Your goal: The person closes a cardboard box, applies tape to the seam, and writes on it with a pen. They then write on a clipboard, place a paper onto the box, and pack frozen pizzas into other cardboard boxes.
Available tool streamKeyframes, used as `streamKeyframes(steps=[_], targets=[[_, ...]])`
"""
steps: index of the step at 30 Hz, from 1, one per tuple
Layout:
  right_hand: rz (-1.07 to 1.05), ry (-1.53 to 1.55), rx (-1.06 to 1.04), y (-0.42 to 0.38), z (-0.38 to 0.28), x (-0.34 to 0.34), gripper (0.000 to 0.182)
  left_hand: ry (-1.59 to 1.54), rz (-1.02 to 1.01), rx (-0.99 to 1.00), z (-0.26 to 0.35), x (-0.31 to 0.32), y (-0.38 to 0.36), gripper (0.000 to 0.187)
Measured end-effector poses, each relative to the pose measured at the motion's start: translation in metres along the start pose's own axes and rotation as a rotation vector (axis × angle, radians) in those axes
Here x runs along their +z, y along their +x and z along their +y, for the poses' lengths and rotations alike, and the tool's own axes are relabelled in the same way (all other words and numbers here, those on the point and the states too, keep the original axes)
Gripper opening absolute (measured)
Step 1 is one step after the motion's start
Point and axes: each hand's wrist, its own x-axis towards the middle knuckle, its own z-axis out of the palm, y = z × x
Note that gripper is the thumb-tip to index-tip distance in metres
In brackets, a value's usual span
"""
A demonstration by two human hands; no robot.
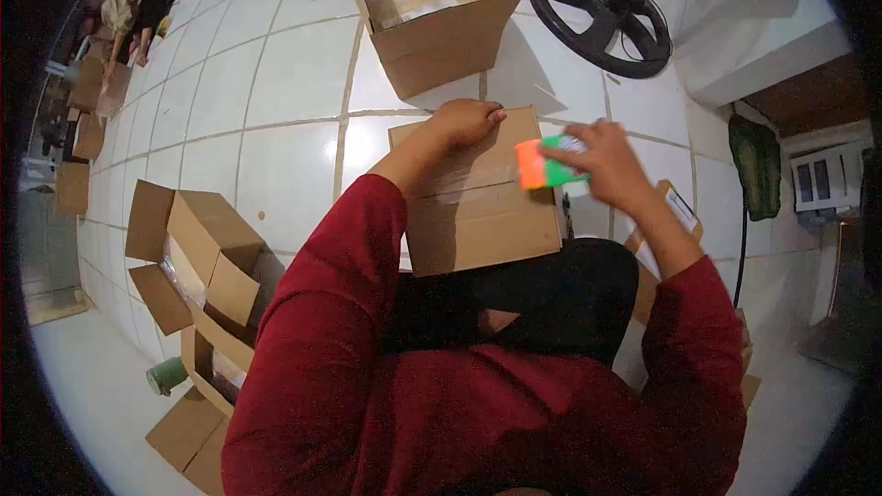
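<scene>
A closed cardboard box (487,220) lies in front of my folded legs, and a shiny strip of clear tape runs along its middle seam. My left hand (467,122) presses on the box's far edge with its fingers curled over it. In my right hand (608,163) is an orange and green tape dispenser (532,164), held at the right end of the seam. Motion blurs this hand slightly, and the fingers hide part of the dispenser.
An open box (441,60) with a plastic-wrapped item stands beyond. More open boxes (216,239) sit at left by a green cylinder (167,376). A black wheel-shaped base (602,14) stands far right. Another person (138,23) is at far left. White tiles (294,83) cover the floor.
</scene>
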Motion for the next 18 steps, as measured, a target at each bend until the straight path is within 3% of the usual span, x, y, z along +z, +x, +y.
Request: streamKeyframes(steps=[4, 12, 18], targets=[[0.009, 0.083, -0.024, -0.022, 0.017, 0.004, 0.058, 0.042, -0.034, -0.027, 0.002, 0.0, 0.002, 0.036], [-0.024, 0.015, 0.122, -0.05, 0.058, 0.042, 0.061, 0.039, -0.022, -0.038, 0.004, 0.0, 0.001, 0.041], [-0.031, 0.071, 0.129, -0.049, 0.059, 0.066, 0.06, 0.072, 0.097, -0.091, 0.029, 0.005, -0.014, 0.033]])
